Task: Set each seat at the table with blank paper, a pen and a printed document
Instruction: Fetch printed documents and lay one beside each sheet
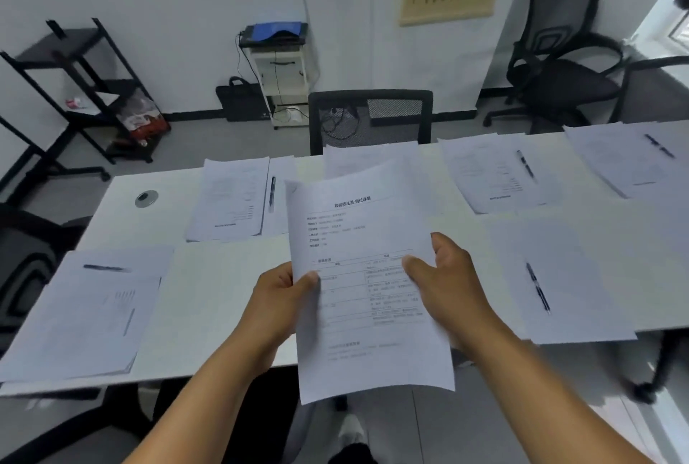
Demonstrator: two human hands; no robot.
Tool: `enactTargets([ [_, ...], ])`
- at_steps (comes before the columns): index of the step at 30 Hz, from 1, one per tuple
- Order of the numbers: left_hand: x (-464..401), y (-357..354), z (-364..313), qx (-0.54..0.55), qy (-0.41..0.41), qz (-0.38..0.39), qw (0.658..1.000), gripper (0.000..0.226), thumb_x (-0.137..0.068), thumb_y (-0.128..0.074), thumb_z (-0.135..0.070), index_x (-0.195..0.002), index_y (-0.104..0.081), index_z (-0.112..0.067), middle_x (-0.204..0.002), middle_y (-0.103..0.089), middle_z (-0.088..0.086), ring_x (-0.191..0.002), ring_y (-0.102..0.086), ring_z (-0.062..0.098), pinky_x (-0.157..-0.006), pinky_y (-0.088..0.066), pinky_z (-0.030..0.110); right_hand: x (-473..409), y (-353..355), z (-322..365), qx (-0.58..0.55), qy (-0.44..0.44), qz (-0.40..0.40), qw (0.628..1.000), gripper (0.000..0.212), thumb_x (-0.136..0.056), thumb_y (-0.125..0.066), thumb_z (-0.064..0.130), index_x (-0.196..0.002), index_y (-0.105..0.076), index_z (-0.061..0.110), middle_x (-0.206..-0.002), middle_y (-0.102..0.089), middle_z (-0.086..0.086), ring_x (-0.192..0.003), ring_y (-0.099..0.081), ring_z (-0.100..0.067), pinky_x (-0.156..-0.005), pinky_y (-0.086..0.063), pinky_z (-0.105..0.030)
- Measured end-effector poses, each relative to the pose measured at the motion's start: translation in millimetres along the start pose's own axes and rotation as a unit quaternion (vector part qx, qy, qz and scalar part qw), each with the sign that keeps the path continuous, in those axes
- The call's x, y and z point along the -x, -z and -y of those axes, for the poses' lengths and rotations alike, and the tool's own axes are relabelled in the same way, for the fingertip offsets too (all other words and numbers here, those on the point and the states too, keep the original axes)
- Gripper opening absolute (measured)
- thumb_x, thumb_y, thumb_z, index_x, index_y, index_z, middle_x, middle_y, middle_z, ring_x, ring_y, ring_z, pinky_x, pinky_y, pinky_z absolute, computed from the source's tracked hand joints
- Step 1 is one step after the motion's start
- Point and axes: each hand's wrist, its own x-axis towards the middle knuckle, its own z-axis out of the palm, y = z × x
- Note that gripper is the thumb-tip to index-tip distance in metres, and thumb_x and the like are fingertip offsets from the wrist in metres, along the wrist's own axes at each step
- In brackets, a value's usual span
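I hold a printed document (358,240) upright above the white table (208,299). My left hand (283,299) pinches its left edge, thumb on the front. My right hand (447,288) grips its right edge. Paper sets lie at the seats: near left with a pen (106,268), far left with a pen (272,193), far right with a pen (525,164), far right corner with a pen (660,146). The near right sheets (574,299) carry a pen (538,288). Behind the held document, sheets (358,156) lie at the far middle seat; no pen shows there.
A black mesh chair (371,116) stands at the far middle of the table, another office chair (559,64) by the wall at right. A black chair (26,262) sits at the left end. A round metal cable cover (146,198) is set in the table top.
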Motion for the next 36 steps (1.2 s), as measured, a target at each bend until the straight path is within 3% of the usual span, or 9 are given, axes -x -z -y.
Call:
enactTargets([
  [5, -36, -1, 34, -0.006, 0.06, 0.017, 0.998, 0.029, -0.113, -0.052, -0.019, -0.111, -0.081, -0.017, -0.106, -0.086, -0.003, -0.093, -0.083, 0.017, -0.066, -0.058, 0.023, -31, -17, -36, 0.038, -0.062, 0.015, 0.997, 0.014, -0.104, -0.061, 0.019, -0.107, -0.071, 0.027, -0.101, -0.081, 0.015, -0.092, -0.079, -0.013, -0.09, -0.066, -0.048],
  [9, -74, -4, 57, -0.002, 0.095, 0.048, 0.994, 0.028, -0.114, -0.051, -0.023, -0.115, -0.08, -0.018, -0.11, -0.085, -0.003, -0.099, -0.083, 0.02, -0.081, -0.061, 0.035, -59, -27, -62, 0.06, -0.1, 0.02, 0.993, 0.015, -0.105, -0.06, 0.021, -0.109, -0.07, 0.031, -0.101, -0.08, 0.02, -0.09, -0.078, -0.006, -0.086, -0.066, -0.039],
  [15, -106, -9, 83, 0.007, 0.139, 0.067, 0.988, 0.027, -0.116, -0.05, -0.026, -0.123, -0.077, -0.021, -0.115, -0.084, -0.004, -0.104, -0.082, 0.019, -0.092, -0.062, 0.041, -79, -35, -90, 0.081, -0.133, 0.028, 0.987, 0.018, -0.109, -0.057, 0.025, -0.112, -0.07, 0.036, -0.099, -0.078, 0.027, -0.085, -0.076, 0.002, -0.071, -0.06, -0.023],
  [19, -118, -7, 93, 0.009, 0.157, 0.061, 0.986, 0.024, -0.116, -0.052, -0.027, -0.12, -0.076, -0.022, -0.111, -0.085, -0.007, -0.097, -0.083, 0.014, -0.08, -0.06, 0.031, -93, -46, -108, 0.107, -0.155, 0.009, 0.982, 0.014, -0.107, -0.062, 0.023, -0.104, -0.075, 0.028, -0.097, -0.08, 0.016, -0.085, -0.078, -0.008, -0.079, -0.067, -0.037],
  [21, -119, -4, 95, 0.005, 0.159, 0.053, 0.986, 0.023, -0.115, -0.053, -0.028, -0.12, -0.075, -0.023, -0.11, -0.085, -0.008, -0.095, -0.083, 0.013, -0.077, -0.06, 0.029, -97, -50, -114, 0.116, -0.154, 0.004, 0.981, 0.012, -0.105, -0.066, 0.021, -0.101, -0.076, 0.027, -0.094, -0.08, 0.014, -0.085, -0.078, -0.012, -0.076, -0.064, -0.035],
  [24, -119, -2, 100, 0.01, 0.165, 0.031, 0.986, 0.02, -0.114, -0.057, -0.029, -0.12, -0.075, -0.024, -0.111, -0.085, -0.007, -0.097, -0.083, 0.017, -0.08, -0.061, 0.034, -103, -53, -122, 0.123, -0.157, -0.009, 0.98, 0.005, -0.1, -0.073, 0.022, -0.1, -0.073, 0.026, -0.092, -0.078, 0.008, -0.084, -0.077, -0.019, -0.074, -0.063, -0.038],
  [28, -114, -4, 106, 0.05, 0.165, 0.001, 0.985, 0.018, -0.112, -0.062, -0.027, -0.121, -0.076, -0.022, -0.113, -0.085, -0.003, -0.1, -0.083, 0.021, -0.091, -0.063, 0.042, -108, -48, -131, 0.072, -0.178, -0.011, 0.981, 0.019, -0.096, -0.081, 0.019, -0.108, -0.068, 0.026, -0.101, -0.08, 0.008, -0.087, -0.079, -0.013, -0.081, -0.067, -0.044],
  [36, -105, -21, 108, 0.097, 0.181, -0.037, 0.978, 0.024, -0.116, -0.053, -0.029, -0.122, -0.074, -0.021, -0.108, -0.085, 0.0, -0.096, -0.083, 0.024, -0.087, -0.064, 0.044, -119, -25, -137, 0.095, -0.212, 0.01, 0.973, 0.015, -0.1, -0.077, 0.023, -0.095, -0.07, 0.01, -0.091, -0.081, -0.001, -0.084, -0.08, -0.026, -0.08, -0.067, -0.055],
])
